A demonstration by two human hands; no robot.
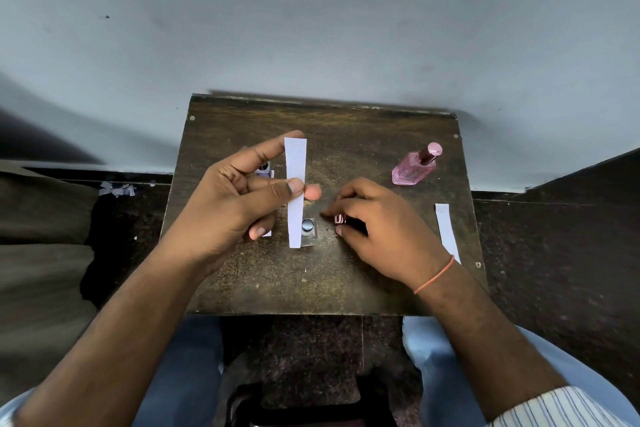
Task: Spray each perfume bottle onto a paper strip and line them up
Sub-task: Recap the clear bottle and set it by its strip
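Item one, a white paper strip [295, 191]: we hold it upright above the middle of the small dark wooden table [346, 274], pinched between the thumb and a finger of our left hand [239, 198], the index finger stretched out behind its upper end. Item two, a small dark red bottle [341, 219]: it sits near the table's centre, just right of the strip, our right hand [377, 232] curled around it. Item three, a clear bottle with a dark cap [308, 231]: standing on the table directly behind the strip's lower end. Item four, a pink bottle [415, 166]: at the table's far right corner. Item five, a second strip [446, 230]: flat along the table's right edge. Item six, a purplish bottle [264, 169]: mostly hidden behind our left hand. Torn paper scraps [116, 189] lie on the floor left of the table.
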